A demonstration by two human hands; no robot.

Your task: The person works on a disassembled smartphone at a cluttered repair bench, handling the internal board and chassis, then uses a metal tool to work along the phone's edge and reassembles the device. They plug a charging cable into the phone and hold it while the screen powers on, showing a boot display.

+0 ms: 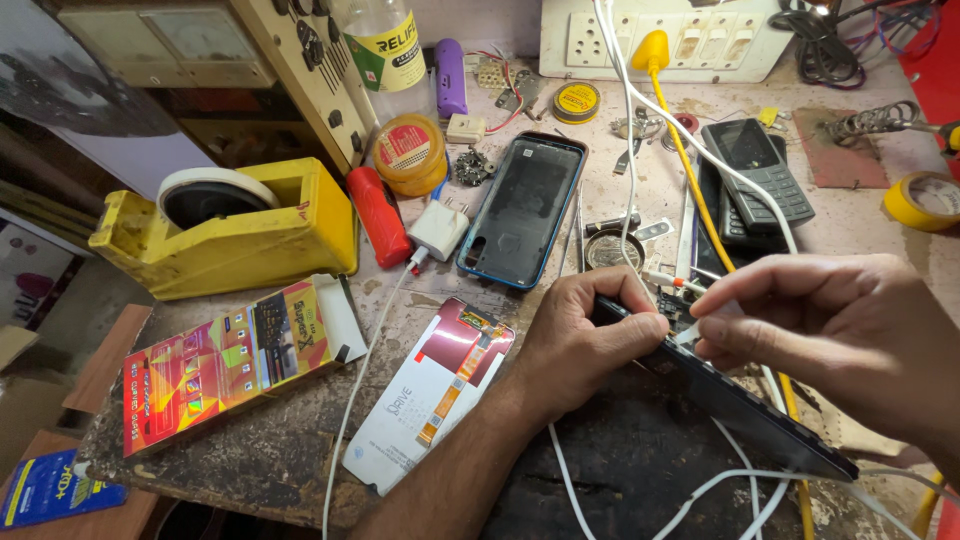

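My left hand [580,335] grips the upper end of a dark phone [745,410] that is tilted on edge over the workbench. My right hand [830,320] pinches a small white piece [688,335] against the phone's top edge, right beside my left thumb. A replacement screen panel [435,390] with an orange flex cable lies face down just left of my left wrist. A second phone in a blue case [522,208] lies flat further back.
A yellow tape dispenser [235,225] and a colourful box [225,360] sit at the left. A keypad phone [755,170], a yellow cable [690,170], white cables [625,150], a charger plug [438,230], a red lighter [378,215], tape rolls and a socket board [660,40] crowd the back.
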